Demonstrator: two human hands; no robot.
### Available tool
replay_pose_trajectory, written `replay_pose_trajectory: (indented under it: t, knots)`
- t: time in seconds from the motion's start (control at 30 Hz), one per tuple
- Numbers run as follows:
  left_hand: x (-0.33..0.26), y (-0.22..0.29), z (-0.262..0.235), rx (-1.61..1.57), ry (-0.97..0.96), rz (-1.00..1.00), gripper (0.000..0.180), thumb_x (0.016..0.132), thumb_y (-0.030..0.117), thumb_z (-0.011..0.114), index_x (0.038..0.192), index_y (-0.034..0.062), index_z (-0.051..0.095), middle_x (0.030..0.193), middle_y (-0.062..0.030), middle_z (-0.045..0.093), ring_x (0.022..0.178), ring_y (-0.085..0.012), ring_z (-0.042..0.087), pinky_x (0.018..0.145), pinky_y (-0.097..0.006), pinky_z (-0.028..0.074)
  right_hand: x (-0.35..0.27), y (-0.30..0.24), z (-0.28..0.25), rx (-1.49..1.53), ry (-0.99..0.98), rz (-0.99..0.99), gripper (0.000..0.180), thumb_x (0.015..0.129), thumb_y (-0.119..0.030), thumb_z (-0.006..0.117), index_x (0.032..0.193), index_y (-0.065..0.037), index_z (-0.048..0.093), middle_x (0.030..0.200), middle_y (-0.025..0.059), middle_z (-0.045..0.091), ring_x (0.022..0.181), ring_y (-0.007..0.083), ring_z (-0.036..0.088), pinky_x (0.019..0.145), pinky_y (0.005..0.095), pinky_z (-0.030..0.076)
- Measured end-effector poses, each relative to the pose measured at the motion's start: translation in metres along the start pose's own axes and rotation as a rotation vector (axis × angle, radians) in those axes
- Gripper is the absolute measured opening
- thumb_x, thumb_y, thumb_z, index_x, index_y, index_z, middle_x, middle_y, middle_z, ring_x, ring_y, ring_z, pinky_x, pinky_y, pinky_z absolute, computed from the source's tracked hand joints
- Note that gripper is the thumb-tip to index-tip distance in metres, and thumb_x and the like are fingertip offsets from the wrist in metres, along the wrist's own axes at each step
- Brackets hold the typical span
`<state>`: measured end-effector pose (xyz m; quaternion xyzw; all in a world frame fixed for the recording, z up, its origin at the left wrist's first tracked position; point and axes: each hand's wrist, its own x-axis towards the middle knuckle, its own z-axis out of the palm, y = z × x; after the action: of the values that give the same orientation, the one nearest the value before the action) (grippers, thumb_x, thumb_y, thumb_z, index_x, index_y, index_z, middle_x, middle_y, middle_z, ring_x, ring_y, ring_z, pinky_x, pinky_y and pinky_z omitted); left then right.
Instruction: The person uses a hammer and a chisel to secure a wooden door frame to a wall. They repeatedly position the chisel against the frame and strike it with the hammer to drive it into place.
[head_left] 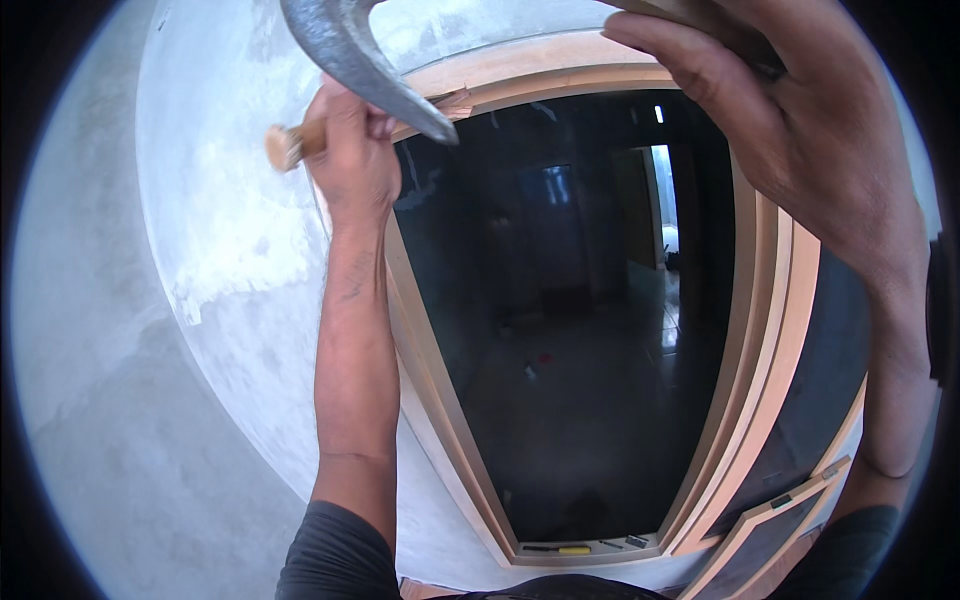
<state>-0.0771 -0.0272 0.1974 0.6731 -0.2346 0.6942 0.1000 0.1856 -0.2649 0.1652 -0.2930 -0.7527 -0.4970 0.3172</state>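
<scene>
Wooden chisel handle (287,146) sits clamped in the left hand (352,150), right up at the top left corner of the door frame (560,75). Its long axis runs roughly sideways, butt end poking out left over the grey plastered wall (200,250), the working end hidden behind the fist toward the frame. Right hand (800,130) is wrapped around a hammer handle above the frame's right side; the steel claw (365,65) hangs just above the left hand, so it's the closer striker. Dark room shows through the opening, yellow tool (574,549) down on the sill.
</scene>
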Motion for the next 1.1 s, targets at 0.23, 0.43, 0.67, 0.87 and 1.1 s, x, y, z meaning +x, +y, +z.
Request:
replay_pose_trajectory:
  t: [0.23,0.43,0.67,0.87,1.1]
  knots:
    - [-0.001,-0.007,0.041,0.531,-0.012,0.084,0.052,0.106,0.046,0.061,0.077,0.0034,0.061,0.071,-0.0028,0.059,0.066,-0.0107,0.049,0.066,-0.028,0.039,-0.017,0.003,0.0,0.02,0.021,0.01,0.041,0.105,-0.026,0.054,0.142,-0.006,0.055,0.084,0.0158,0.066,0.065,0.029,0.068,0.056,0.0403,0.055]
    - [-0.006,-0.005,0.037,0.548,-0.013,0.044,0.046,0.108,0.04,0.061,0.081,0.0024,0.063,0.074,-0.0014,0.06,0.068,-0.0092,0.05,0.065,-0.027,0.04,-0.012,-0.003,0.001,0.077,0.023,-0.029,0.042,0.106,-0.027,0.053,0.142,-0.006,0.054,0.084,0.0159,0.066,0.066,0.0289,0.068,0.056,0.0402,0.054]
    - [-0.003,-0.015,0.044,0.488,0.023,0.121,0.027,0.101,0.021,0.072,0.113,-0.0024,0.068,0.103,-0.0062,0.074,0.098,-0.0134,0.07,0.086,-0.03,0.055,0.024,-0.011,-0.024,0.154,-0.211,-0.037,0.043,0.106,-0.028,0.053,0.143,-0.006,0.054,0.084,0.016,0.066,0.066,0.0289,0.068,0.055,0.0401,0.054]
    - [-0.009,-0.011,0.032,0.481,0.03,0.033,0.021,0.097,0.015,0.07,0.111,0.0,0.066,0.101,-0.0055,0.069,0.093,-0.012,0.065,0.089,-0.03,0.053,0.042,-0.005,-0.005,0.125,-0.268,-0.085,0.046,0.107,-0.028,0.053,0.146,-0.005,0.053,0.086,0.0165,0.067,0.066,0.0288,0.068,0.055,0.0392,0.053]
    - [-0.012,0.012,0.015,-0.058,0.21,0.086,0.033,0.105,0.03,0.059,0.081,0.0087,0.052,0.069,0.0017,0.043,0.06,-0.0106,0.039,0.077,-0.033,0.054,0.011,-0.035,-0.004,0.187,0.165,0.185,0.051,0.105,-0.026,0.061,0.151,-0.007,0.051,0.095,0.0205,0.07,0.081,0.0308,0.073,0.073,0.0397,0.058]
